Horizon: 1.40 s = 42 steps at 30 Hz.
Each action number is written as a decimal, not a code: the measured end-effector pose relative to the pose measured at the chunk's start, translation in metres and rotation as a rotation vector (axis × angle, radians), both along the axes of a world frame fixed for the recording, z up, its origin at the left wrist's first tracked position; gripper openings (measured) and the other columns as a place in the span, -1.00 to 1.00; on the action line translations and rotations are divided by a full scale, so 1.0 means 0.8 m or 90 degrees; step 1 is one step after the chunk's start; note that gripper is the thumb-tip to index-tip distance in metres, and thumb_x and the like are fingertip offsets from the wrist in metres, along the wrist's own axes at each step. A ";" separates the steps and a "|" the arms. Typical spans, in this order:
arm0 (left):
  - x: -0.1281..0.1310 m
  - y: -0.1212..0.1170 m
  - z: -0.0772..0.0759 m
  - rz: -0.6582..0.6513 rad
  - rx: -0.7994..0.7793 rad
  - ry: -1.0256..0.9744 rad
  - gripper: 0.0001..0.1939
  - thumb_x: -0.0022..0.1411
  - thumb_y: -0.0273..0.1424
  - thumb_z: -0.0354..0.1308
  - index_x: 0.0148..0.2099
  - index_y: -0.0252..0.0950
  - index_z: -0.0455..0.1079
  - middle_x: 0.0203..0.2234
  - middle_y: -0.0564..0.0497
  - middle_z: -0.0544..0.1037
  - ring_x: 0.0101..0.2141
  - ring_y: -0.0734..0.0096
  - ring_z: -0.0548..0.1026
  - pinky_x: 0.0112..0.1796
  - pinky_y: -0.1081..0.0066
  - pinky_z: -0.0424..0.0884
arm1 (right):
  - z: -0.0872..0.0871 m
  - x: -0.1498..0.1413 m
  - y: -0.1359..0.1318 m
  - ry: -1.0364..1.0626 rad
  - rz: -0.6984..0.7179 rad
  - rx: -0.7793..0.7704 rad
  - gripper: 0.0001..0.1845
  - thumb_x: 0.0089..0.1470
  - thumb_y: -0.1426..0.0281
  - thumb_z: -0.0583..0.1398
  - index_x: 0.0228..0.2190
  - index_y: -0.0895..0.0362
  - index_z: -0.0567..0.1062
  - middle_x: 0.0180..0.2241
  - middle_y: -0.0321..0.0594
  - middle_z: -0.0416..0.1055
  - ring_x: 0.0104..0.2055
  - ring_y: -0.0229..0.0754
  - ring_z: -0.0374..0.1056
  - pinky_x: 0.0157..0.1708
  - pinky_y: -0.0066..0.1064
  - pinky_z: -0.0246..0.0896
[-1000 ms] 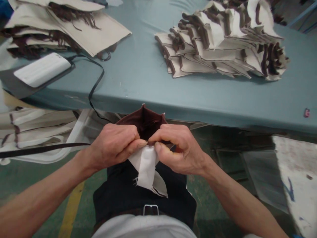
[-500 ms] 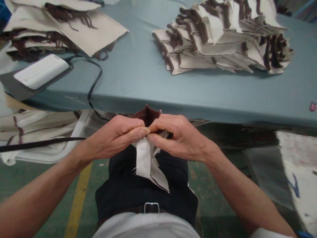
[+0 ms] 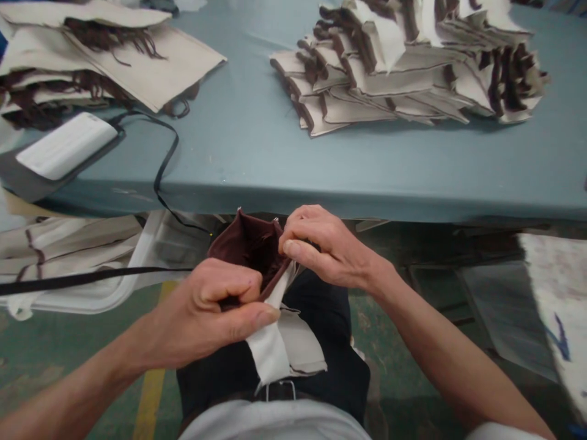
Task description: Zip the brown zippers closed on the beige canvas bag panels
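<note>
Centre frame, the bag gapes between two sets of fingers, its mouth just below the edge of the desk! Left hand pinches the near rim, thumb laid along the outside; right hand is closed on the rim further up and to the right, knuckles arched, wrist angling down to the lower right. Smooth brown lining inside, pale cloth outside, and a white strip dangling below the left thumb. Upper right, a layered cloth pile, brown-edged!
</note>
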<state>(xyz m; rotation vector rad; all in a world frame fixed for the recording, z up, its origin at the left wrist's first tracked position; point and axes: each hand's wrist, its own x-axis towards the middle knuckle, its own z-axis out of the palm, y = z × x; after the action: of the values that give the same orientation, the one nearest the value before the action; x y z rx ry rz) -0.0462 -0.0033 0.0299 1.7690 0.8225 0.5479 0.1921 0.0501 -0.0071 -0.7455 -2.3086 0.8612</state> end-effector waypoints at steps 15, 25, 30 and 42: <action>-0.026 0.032 -0.010 0.086 0.287 0.133 -0.75 0.48 -0.49 0.04 -0.31 -0.25 0.39 -0.49 0.16 0.45 -0.48 0.54 0.38 -0.40 0.50 0.26 | -0.007 0.047 -0.025 0.048 -0.145 0.003 -0.87 0.29 0.51 0.20 -0.34 0.15 0.50 -0.43 -0.34 0.38 -0.47 -0.35 0.21 -0.47 -0.49 0.07; 0.028 0.070 0.010 -0.043 0.334 0.009 -0.85 0.42 -0.28 0.29 -0.07 -0.25 0.53 -0.21 0.05 0.67 -0.16 0.38 0.59 -0.08 0.46 0.40 | 0.080 0.055 -0.024 0.042 -0.104 -0.037 -0.82 0.23 0.45 0.21 -0.44 0.11 0.41 -0.50 -0.37 0.30 -0.48 -0.31 0.18 -0.47 -0.44 0.07; 0.042 0.076 0.023 -0.082 0.244 -0.034 -0.92 0.36 -0.48 0.23 -0.12 -0.26 0.54 -0.34 0.14 0.65 -0.35 0.53 0.54 -0.31 0.55 0.37 | 0.073 0.053 -0.018 0.068 -0.118 -0.133 -0.80 0.22 0.37 0.20 -0.46 0.10 0.40 -0.48 -0.34 0.29 -0.45 -0.27 0.18 -0.45 -0.41 0.05; 0.043 0.075 0.020 -0.014 0.182 -0.003 -0.82 0.22 -0.56 0.14 -0.25 -0.29 0.56 -0.45 0.20 0.58 -0.47 0.62 0.43 -0.41 0.63 0.30 | 0.051 0.041 -0.009 0.094 -0.133 -0.191 -0.82 0.21 0.35 0.19 -0.45 0.10 0.43 -0.46 -0.34 0.31 -0.42 -0.26 0.19 -0.41 -0.38 0.06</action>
<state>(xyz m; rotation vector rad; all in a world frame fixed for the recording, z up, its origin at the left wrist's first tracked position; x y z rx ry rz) -0.0119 0.0567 0.0461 2.0326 0.7492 0.6813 0.2253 0.0431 0.0337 -0.9942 -1.9547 1.1369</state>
